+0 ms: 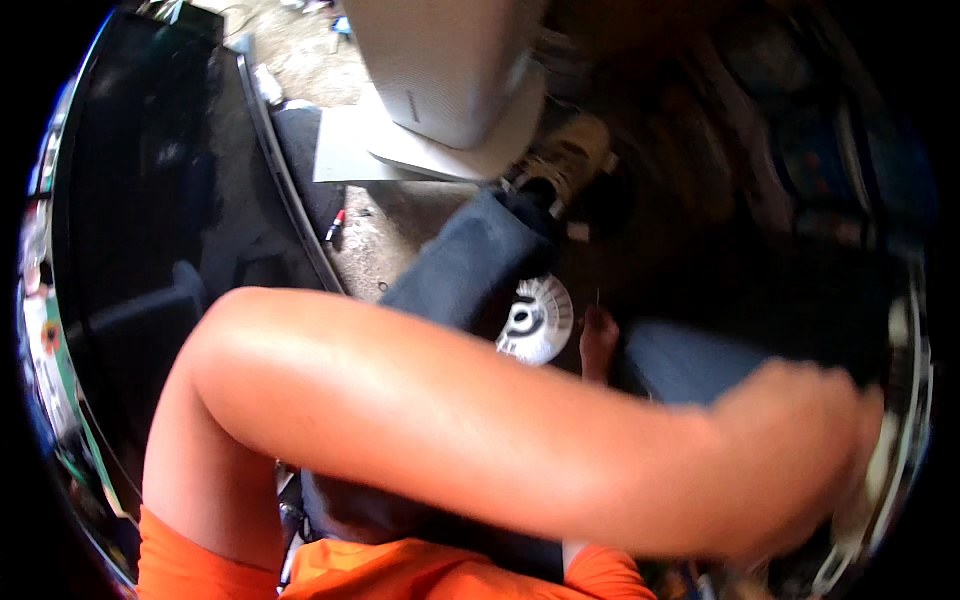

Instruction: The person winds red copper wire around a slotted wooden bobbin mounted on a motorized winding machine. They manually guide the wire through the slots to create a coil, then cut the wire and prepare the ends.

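Note:
My left forearm stretches across the lower middle to my left hand (790,440) at the right, which is motion-blurred, its fingers unclear, beside a pale strip (885,440) at the edge. An orange sleeve shows at lower right, but I cannot make out my right hand. A small skin-coloured part (598,340), hand or foot, shows beyond my forearm, with a thin upright line by it. Beside it is a white slotted disc (540,310) with a dark centre, partly hidden. A dark trouser leg (460,260) runs up to a tan shoe (575,150).
A glossy black panel (140,130) fills the left. A tall white plastic casing (440,60) stands on white boards (340,145) at top centre. A red-and-black pen-like object (336,224) lies on the dusty floor (370,240). The right side is dark and cluttered.

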Tool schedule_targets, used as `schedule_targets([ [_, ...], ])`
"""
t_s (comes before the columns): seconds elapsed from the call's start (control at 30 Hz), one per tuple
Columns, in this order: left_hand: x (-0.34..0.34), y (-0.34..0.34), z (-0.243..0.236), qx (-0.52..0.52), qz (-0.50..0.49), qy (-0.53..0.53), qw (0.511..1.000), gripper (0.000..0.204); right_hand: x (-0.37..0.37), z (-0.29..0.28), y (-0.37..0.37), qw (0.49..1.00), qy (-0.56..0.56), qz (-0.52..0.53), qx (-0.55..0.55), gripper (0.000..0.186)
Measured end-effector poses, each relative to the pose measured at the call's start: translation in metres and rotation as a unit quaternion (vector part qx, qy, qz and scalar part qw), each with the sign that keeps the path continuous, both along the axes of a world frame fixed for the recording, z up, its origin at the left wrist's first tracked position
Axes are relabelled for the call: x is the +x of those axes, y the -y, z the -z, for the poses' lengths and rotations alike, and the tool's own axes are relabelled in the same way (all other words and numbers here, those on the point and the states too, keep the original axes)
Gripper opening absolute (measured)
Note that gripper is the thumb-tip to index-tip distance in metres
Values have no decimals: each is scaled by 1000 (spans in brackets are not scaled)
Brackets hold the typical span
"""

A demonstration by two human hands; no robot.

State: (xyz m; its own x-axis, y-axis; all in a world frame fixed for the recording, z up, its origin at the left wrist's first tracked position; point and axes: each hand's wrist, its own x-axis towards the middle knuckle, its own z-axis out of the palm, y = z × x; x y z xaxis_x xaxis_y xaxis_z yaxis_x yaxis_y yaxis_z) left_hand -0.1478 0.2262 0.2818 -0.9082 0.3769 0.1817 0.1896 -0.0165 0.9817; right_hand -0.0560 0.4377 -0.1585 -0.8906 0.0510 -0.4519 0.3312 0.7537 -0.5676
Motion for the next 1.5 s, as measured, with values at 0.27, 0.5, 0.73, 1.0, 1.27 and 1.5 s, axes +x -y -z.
schedule_targets([
  [0.27, 15, -30, -22, -81, -56, -55, 994, 32, 62, -177, 2, 921, -95, 152, -346, 25],
  [0.5, 25, -33, -37, -85, -5, 34, 996, 40, 116, -293, -18, 814, -90, 291, -496, 23],
  [0.73, 35, -36, -57, -58, -11, 155, 986, 40, 142, -325, -58, 817, -136, 319, -461, 23],
  [1.0, 35, -41, -47, -44, -38, 119, 991, 47, 159, -323, -102, 806, -198, 357, -429, 19],
  [1.27, 44, -40, -47, -7, -41, 87, 995, 41, 150, -348, -119, 822, -183, 349, -413, 24],
  [1.5, 45, -36, -52, 25, -6, 127, 992, 40, 145, -347, -116, 831, -169, 335, -410, 23],
])
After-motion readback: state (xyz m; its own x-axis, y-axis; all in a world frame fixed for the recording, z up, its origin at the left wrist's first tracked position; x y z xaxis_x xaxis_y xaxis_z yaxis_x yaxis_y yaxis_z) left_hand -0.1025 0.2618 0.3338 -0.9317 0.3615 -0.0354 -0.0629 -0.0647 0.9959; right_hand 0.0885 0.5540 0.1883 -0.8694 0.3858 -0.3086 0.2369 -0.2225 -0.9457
